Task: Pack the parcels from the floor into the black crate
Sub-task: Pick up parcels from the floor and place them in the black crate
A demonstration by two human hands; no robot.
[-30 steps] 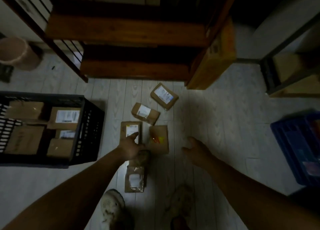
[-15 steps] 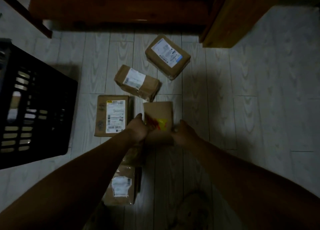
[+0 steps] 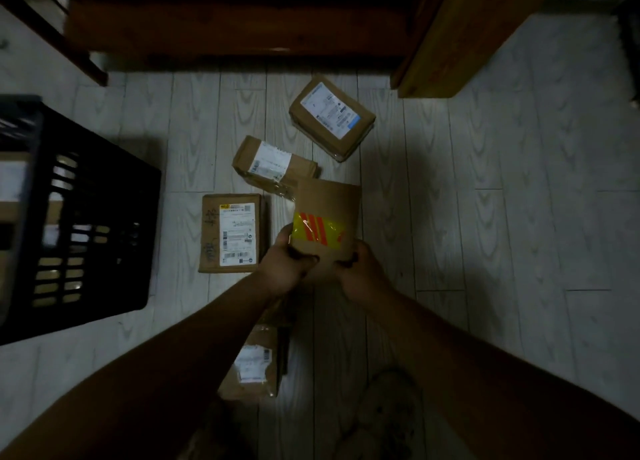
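**Taped parcel comes up off the floor in both hands**

At the bottom of the frame, under the left forearm, one labelled parcel [image 3: 254,366] lies on the pale plank floor [image 3: 485,251], with a shoe [image 3: 384,400] to its right. Just above, in the centre, the left hand [image 3: 284,269] and right hand [image 3: 360,272] are each clamped on a near corner of the parcel with yellow-and-orange tape [image 3: 325,217], fingers curled round its edge.

Half a second ago this parcel lay flat with the hands closing on its sides. Now it looks raised towards the camera, its far corner covering part of the parcel behind. A second ago the left hand was beside the flat parcel and the right hand hung free.

So the pick seems made, and carrying it left to the crate is the likely next step.

Left of the hands lies a flat parcel [image 3: 232,232]. The black crate [image 3: 104,182] stands at the left edge, boxes dimly showing through its slots. Further up are a tilted parcel [image 3: 273,163] and another parcel [image 3: 332,114], below a wooden step [image 3: 242,26].
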